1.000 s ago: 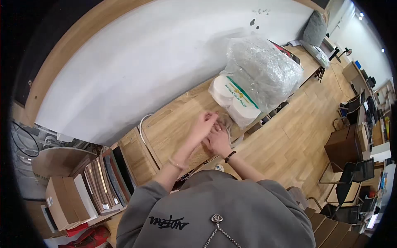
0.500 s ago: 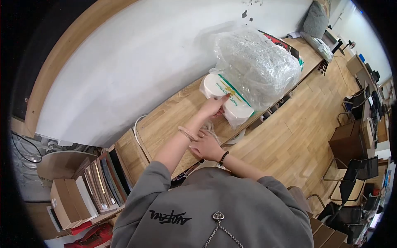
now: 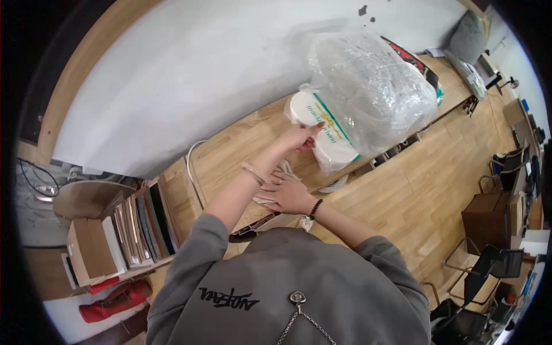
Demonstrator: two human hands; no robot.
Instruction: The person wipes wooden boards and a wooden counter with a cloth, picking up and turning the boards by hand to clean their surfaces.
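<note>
A clear plastic pack of white rolls with green and yellow print lies on the wooden bench top. My left hand, with a pink band at the wrist, is at the pack's near side. Its index finger lies on the printed film and the other fingers curl at the pack's edge. Closer to my body, my right hand rests palm down with its fingers spread over a crumpled pale cloth. Most of that cloth is hidden under the hand.
A large bundle of clear bubble wrap sits behind the pack, against the white wall. A white cable crosses the bench at left. Upright boards and a cardboard box stand at lower left. Chairs are at right.
My left hand has moved away from my right hand and up onto the pack of rolls. My right hand has flattened out over the cloth. The camera view has shifted.
</note>
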